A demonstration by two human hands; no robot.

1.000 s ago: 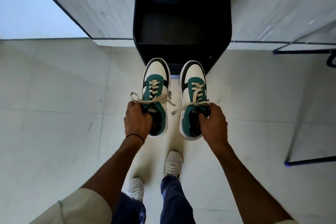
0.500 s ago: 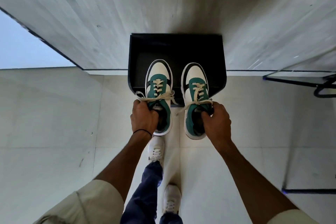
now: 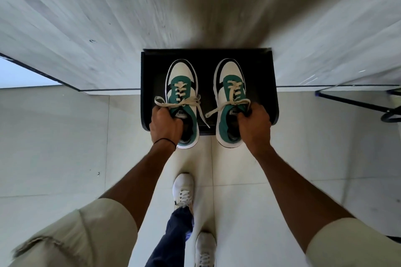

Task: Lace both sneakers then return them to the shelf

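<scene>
Two white, green and black sneakers with tied cream laces hang side by side over a black shelf [image 3: 263, 95] that stands against the wall. My left hand [image 3: 166, 124] grips the left sneaker [image 3: 181, 91] at its collar. My right hand [image 3: 253, 124] grips the right sneaker [image 3: 231, 91] the same way. Both toes point toward the wall and lie over the shelf's top; both heels stick out past its front edge. I cannot tell whether the soles touch the shelf.
A pale grey wall [image 3: 108, 17] rises behind the shelf. A dark metal frame [image 3: 355, 102] stands on the tiled floor at the right. My own feet in white shoes [image 3: 183, 189] are on the floor just before the shelf.
I have stepped closer to the shelf. Both sneakers have moved forward, from in front of the shelf to above its top.
</scene>
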